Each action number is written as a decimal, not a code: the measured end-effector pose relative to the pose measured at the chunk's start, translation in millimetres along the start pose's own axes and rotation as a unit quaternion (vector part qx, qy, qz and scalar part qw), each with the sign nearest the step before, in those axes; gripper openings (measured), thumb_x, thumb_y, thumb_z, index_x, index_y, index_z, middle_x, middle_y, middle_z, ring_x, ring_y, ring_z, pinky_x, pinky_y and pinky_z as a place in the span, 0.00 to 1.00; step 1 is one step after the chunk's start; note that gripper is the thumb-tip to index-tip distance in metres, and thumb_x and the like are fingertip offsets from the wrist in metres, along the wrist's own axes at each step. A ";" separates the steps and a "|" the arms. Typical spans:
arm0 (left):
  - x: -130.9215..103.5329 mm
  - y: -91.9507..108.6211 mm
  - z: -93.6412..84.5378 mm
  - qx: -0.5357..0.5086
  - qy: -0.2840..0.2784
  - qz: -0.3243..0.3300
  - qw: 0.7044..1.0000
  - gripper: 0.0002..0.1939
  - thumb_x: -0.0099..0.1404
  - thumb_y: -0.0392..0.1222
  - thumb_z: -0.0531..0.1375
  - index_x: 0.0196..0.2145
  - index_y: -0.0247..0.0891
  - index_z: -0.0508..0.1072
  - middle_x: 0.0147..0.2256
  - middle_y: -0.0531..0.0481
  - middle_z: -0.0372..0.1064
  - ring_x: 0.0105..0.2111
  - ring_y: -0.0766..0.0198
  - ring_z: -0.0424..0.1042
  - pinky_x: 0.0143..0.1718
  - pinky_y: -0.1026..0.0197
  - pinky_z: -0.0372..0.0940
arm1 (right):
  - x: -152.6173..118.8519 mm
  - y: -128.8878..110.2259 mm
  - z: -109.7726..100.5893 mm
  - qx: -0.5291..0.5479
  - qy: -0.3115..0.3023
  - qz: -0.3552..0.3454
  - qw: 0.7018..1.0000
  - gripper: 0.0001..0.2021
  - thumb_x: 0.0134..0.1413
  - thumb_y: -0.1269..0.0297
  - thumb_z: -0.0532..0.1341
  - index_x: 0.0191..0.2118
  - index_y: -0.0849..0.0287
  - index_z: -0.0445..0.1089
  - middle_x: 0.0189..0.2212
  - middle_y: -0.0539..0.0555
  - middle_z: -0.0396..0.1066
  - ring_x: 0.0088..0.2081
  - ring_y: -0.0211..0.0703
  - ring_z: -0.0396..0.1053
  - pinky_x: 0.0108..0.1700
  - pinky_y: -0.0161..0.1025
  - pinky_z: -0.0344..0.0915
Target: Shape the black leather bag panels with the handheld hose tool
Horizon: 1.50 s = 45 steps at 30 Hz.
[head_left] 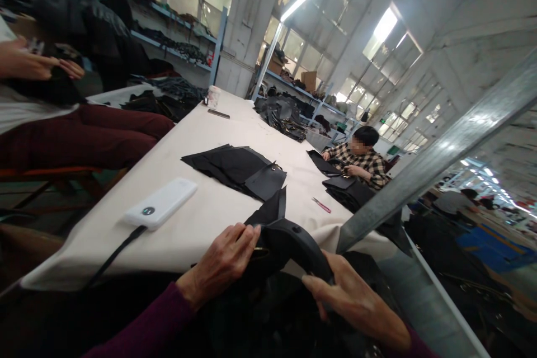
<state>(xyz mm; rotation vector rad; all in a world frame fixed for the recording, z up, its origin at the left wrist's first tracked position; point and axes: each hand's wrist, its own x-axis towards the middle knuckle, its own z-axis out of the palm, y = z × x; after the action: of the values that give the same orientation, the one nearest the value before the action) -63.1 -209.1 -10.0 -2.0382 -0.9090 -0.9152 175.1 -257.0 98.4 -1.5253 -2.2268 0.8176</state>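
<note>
A garment or leather-goods factory floor: workers are sitting along a long tabletop piled with black cut pieces, shelving lining the walls.

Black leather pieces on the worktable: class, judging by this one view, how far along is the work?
Looks done: a flat stack of black pieces lies on the table, apart from the hands. In hand: the left hand and right hand both grip a curved black leather piece at the table's near edge. Possibly left: dark material fills the lap below, though its count and state are unclear.
</note>
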 end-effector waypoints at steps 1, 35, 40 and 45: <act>-1.7 1.6 0.0 -0.007 0.001 -0.004 1.000 0.20 0.60 0.26 0.52 0.51 0.20 0.61 0.39 0.38 0.63 0.38 0.55 0.62 0.37 0.54 0.66 | 3.3 -0.3 0.2 0.010 -0.007 -0.010 1.000 0.12 0.56 0.55 0.56 0.35 0.60 0.66 0.19 0.47 0.66 0.22 0.39 0.66 0.27 0.33 0.62; -45.2 7.0 46.7 -0.053 -0.172 -0.124 0.976 0.26 0.59 0.26 0.50 0.55 0.40 0.62 0.57 0.43 0.55 0.58 0.55 0.54 0.57 0.48 0.53 | -27.7 67.3 8.3 0.046 0.069 0.073 0.994 0.18 0.55 0.51 0.53 0.25 0.61 0.63 0.20 0.50 0.67 0.28 0.43 0.66 0.34 0.36 0.62; -52.5 3.8 43.0 -0.070 -0.151 -0.133 0.977 0.24 0.62 0.28 0.48 0.56 0.34 0.60 0.58 0.37 0.52 0.60 0.52 0.49 0.57 0.48 0.53 | -8.1 65.2 23.4 0.057 0.011 0.077 0.995 0.18 0.55 0.49 0.53 0.26 0.60 0.63 0.19 0.48 0.65 0.25 0.41 0.65 0.31 0.35 0.62; -53.5 4.9 37.6 -0.091 -0.142 -0.150 0.974 0.24 0.61 0.27 0.48 0.56 0.32 0.60 0.57 0.36 0.52 0.59 0.51 0.49 0.56 0.48 0.56 | 15.6 53.7 32.6 0.055 -0.023 0.076 0.995 0.19 0.52 0.47 0.55 0.27 0.60 0.66 0.19 0.50 0.65 0.24 0.42 0.65 0.30 0.36 0.63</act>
<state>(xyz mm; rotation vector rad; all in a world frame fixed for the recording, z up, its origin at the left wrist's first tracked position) -74.4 -197.2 -73.5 -2.2685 -1.3604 -0.9042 190.9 -237.2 38.8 -1.6545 -2.0776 1.0123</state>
